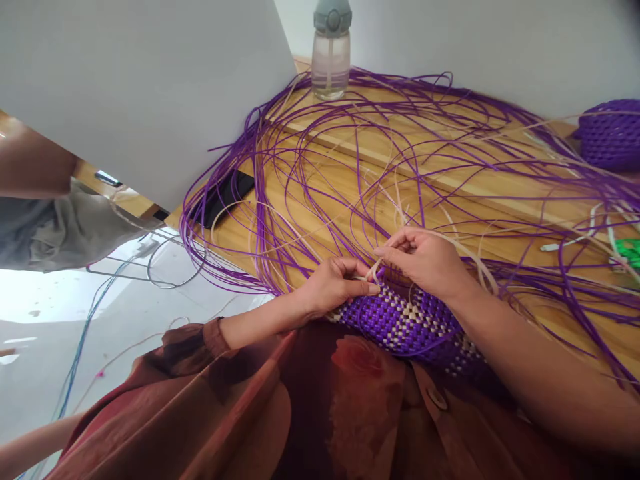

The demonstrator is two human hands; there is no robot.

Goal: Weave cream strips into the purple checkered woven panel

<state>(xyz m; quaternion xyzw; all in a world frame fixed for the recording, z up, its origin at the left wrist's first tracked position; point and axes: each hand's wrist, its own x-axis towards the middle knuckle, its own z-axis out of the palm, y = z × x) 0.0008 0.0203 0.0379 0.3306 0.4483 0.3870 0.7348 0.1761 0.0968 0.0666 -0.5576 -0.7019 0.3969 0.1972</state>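
- The woven piece (405, 323) lies at the near edge of the table (350, 180), under both hands.
- Loose strands (350, 133) spread over the table behind it.
- A bottle (331, 50) stands at the far edge.
- A phone (225, 195) lies left, under strands.
- A woven basket (610, 133) sits far right.

Flat woven plastic panel (407, 323): purple with white checker blocks. Long loose plastic strands (320, 167): purple, some cream. Wooden table (345, 180): honey-toned. Clear water bottle (331, 57): grey cap.

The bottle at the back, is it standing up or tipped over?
Standing up. The bottle sits on its base on the table, with its grey lid on top.
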